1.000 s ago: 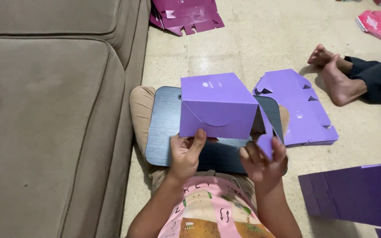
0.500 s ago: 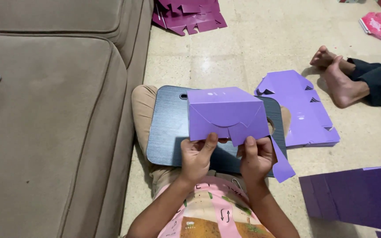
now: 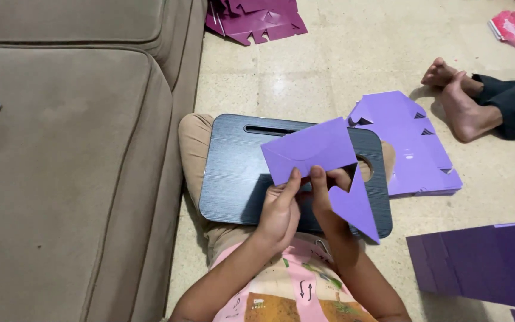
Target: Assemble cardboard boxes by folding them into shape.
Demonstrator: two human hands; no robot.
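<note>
Presently, centre frame: left hand (image 3: pixel 279 213) and right hand (image 3: pixel 327 200) fingers both pinch lower edge of purple card box (image 3: pixel 311 150), held above dark lap worktop (image 3: pixel 233 173). Box part-folded, triangular flap (image 3: pixel 356 206) hanging loose. Flat purple blanks (image 3: pixel 412 149) right of centre, unfolded.

Left of the grey lap tray (image 3: pixel 227 179) we see a brown sofa (image 3: pixel 67 179). Right of the tray lie flat purple sheets (image 3: pixel 409 149) and another person's bare feet (image 3: pixel 457 95); beyond it, darker purple cutouts (image 3: pixel 254 21).
</note>
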